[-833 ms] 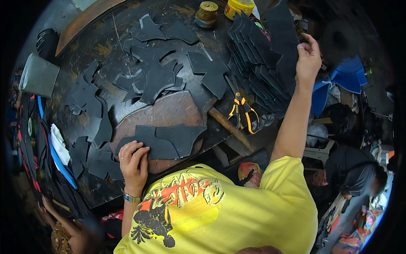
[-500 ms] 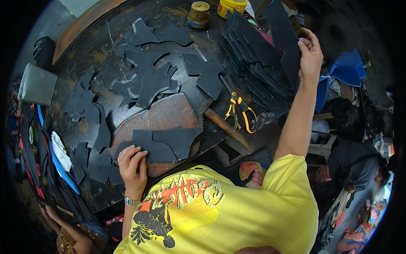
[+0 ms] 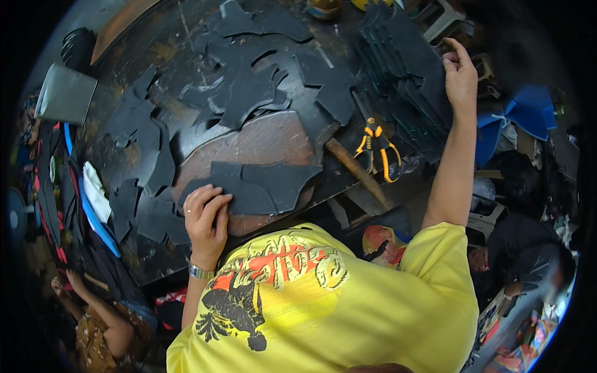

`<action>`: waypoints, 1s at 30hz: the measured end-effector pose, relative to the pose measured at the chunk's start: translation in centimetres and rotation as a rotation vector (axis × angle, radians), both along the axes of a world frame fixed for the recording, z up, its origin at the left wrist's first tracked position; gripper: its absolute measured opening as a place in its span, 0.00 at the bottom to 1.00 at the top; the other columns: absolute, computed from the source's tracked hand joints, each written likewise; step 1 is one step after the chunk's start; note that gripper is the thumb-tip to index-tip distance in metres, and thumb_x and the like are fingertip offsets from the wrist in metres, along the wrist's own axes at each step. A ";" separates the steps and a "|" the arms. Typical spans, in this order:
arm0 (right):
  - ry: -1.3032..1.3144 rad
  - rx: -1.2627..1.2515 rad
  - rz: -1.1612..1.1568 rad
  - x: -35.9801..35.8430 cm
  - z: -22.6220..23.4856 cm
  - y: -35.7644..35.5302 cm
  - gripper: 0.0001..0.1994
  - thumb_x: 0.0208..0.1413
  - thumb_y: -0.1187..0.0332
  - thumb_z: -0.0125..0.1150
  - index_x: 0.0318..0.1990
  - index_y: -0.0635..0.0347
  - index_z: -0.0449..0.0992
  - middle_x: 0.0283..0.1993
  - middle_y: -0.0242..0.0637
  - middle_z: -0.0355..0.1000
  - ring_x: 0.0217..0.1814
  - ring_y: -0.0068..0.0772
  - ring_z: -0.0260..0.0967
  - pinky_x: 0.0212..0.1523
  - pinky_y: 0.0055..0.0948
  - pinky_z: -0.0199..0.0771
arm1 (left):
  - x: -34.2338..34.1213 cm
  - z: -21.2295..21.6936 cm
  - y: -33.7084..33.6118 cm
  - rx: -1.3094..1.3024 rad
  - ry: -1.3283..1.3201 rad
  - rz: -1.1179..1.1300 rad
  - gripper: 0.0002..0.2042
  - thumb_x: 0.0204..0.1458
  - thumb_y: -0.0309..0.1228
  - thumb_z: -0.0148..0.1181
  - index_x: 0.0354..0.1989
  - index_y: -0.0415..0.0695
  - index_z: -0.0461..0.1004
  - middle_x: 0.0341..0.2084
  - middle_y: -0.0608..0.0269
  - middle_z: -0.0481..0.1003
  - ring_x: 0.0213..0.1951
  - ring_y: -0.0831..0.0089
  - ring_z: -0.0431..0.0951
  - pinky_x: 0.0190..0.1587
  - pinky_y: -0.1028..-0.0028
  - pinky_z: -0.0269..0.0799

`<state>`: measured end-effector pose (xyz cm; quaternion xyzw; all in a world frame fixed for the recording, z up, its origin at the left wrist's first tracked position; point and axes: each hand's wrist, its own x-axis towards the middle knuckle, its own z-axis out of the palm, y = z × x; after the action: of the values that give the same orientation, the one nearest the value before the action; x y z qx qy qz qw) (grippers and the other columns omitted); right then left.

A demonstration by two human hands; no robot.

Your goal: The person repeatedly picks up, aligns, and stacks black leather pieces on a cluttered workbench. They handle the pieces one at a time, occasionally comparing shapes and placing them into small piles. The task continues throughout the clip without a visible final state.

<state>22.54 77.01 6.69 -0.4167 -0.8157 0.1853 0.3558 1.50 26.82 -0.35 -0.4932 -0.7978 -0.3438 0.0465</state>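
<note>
My left hand, a watch on its wrist, has its fingers closed over the left end of black cut pieces. These overlap on a brown, curved-edge slab near the table's front edge. At the far right my right hand has its thumb and bent fingers at the right edge of a black cut piece. That piece lies against a fanned stack of similar pieces. Between the hands are yellow-and-black-handled scissors and a wooden-handled hammer.
More black pieces lie spread over the dark table. A jar stands at the far edge. Blue material and a pale stool are at the right. Another person's arms show at the lower left.
My right hand has brought its black piece down against the stack. My left hand keeps its hold on the pieces. The whole view has shifted, so the table sits higher and farther right.
</note>
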 end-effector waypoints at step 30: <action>-0.498 -0.092 0.460 -2.4 -2.2 -20.7 0.36 0.52 0.81 0.63 0.70 0.51 0.65 0.49 0.49 0.74 0.52 0.54 0.72 0.55 0.45 0.71 | -0.5 0.4 -0.2 0.015 -0.014 -0.046 0.10 0.49 0.22 0.68 0.41 0.45 0.83 0.45 0.60 0.78 0.53 0.58 0.77 0.58 0.57 0.70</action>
<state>20.14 56.33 4.47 -0.2700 -0.9410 0.1898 0.0754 1.00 26.64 0.05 -0.5084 -0.7840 -0.3543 0.0367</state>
